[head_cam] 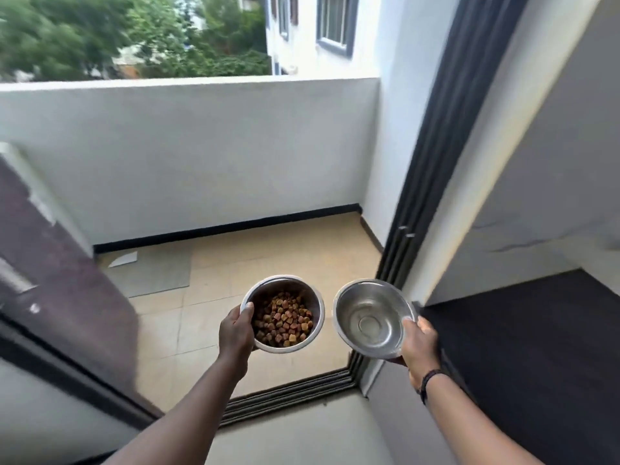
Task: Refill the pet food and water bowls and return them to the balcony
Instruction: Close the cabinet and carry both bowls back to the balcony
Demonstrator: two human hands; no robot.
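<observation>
My left hand [236, 333] grips the left rim of a steel food bowl [317, 308] that holds brown kibble [283, 322]. A second steel bowl, the water bowl [369, 318], is held at its right rim by my right hand [419, 347]; clear water lies in its bottom. Both bowls hang in the air side by side, a small gap between them, above the sliding-door threshold [292, 394]. Beyond them lies the beige tiled balcony floor [285, 253].
A grey mat [157, 273] lies on the balcony floor at the left, near the white parapet wall [201, 156]. A dark sliding door panel [67, 280] stands at the left, and the dark door frame [432, 162] at the right. A dark surface [536, 347] is at the right.
</observation>
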